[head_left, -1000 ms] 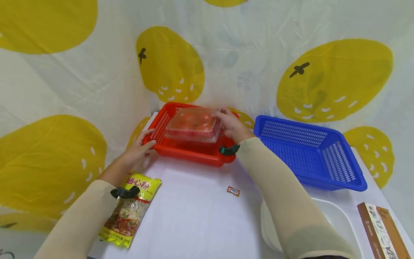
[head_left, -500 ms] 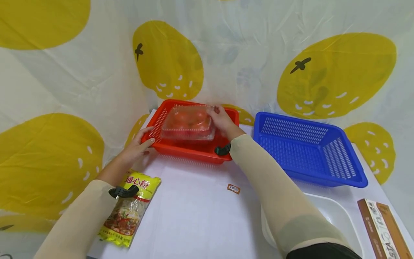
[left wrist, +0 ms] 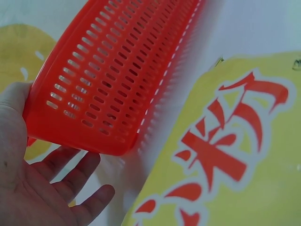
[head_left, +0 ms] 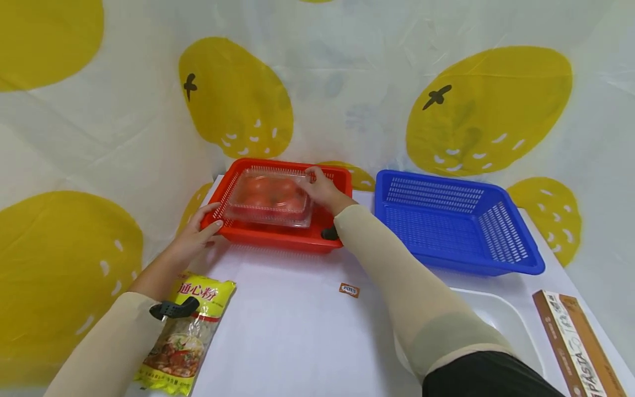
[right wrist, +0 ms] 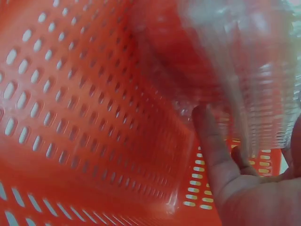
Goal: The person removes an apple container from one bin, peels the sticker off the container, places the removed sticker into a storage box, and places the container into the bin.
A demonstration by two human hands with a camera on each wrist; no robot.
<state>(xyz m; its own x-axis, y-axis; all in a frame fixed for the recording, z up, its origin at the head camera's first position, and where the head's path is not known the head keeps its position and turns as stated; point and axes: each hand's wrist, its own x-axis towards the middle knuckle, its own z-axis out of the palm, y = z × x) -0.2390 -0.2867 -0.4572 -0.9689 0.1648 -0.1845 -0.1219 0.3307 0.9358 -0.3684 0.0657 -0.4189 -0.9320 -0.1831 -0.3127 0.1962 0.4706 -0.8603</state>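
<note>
A clear plastic clamshell box of tomatoes (head_left: 270, 197) sits inside the red basket (head_left: 278, 242), toward its left side. My right hand (head_left: 322, 190) holds the box by its right edge; in the right wrist view that hand (right wrist: 258, 193) has its fingers at the box's side and underside. With my left hand (head_left: 195, 234) I grip the red basket's left end. The left wrist view shows this hand (left wrist: 37, 183) with the thumb at the rim and the other fingers below it. Part of the basket's right side is hidden by my right arm.
Right of the red basket stands a blue basket (head_left: 458, 266). A yellow pasta bag (head_left: 190, 331) lies under my left forearm, and a small brown packet (head_left: 349, 290) on the white table. A white tub (head_left: 511, 314) and a brown pasta box (head_left: 577, 347) are at the right.
My right hand has moved the tomato box left and down within the red basket, and it lies flatter now. The left hand keeps its grip on the basket. The head view has shifted slightly.
</note>
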